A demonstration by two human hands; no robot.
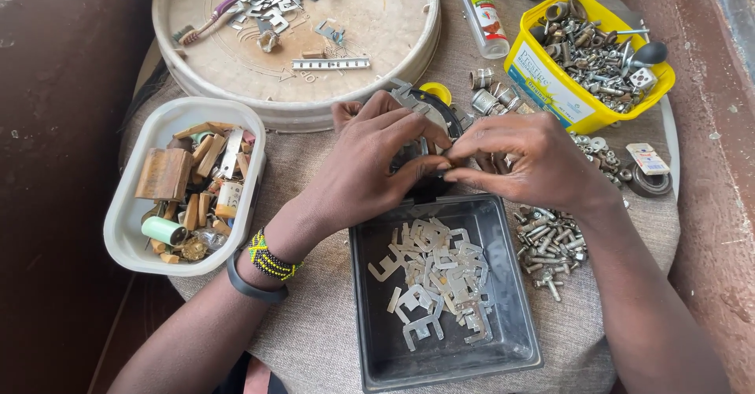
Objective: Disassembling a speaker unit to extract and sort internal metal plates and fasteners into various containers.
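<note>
Both hands meet over a dark round metal part (429,138) at the centre of a cloth-covered table (314,331), the left hand (370,166) curled around its near side and the right hand (527,162) closed from the 3 o'clock side, thumb and forefinger of each pinched on a small piece where the fingertips touch; what that piece is cannot be made out. The part lies just beyond the far rim of a dark grey rectangular plastic tray (377,347), which sits at 6 o'clock and holds a heap of flat, pale metal stampings (436,280). At 9 o'clock a white oval plastic tub (126,229) carries wooden blocks, a green spool and oddments. At 12 o'clock a large round beige tray (385,16) bears more metal plates and a toothbrush. A yellow plastic box (543,75) of nuts, bolts and washers stands at 2 o'clock, a small clear bottle (482,12) beside it. Loose silver bolts (550,244) are piled at 4 o'clock, just beside the grey tray. A beaded band and a black band circle the left wrist.
</note>
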